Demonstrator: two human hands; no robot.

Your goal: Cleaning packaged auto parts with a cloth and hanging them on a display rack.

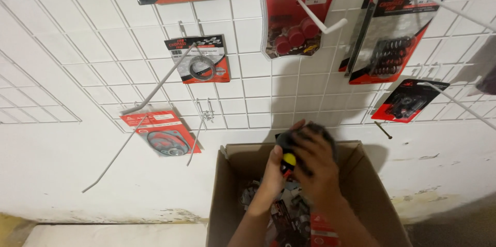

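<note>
White wall, wire grid [103, 56] hung with carded parts on hooks, several hooks bare. Below stood an open box [372, 195], more packs inside, so by my read plenty was left to handle. Both hands met above the box: left hand [274, 174] and right hand [318, 167] clamped together on a dark pack [288, 149] with a yellow spot, blurred, held between the palms, just under the grid.

1. The wire grid [103, 45] and its hooks are white, against a white wall.
2. The blister pack [297, 17] is red with red caps inside.
3. The gasket card [199, 58] is black and orange-red.
4. The cardboard box [369, 195] is brown.
5. The held packet [288, 160] shows black, yellow and red.
</note>
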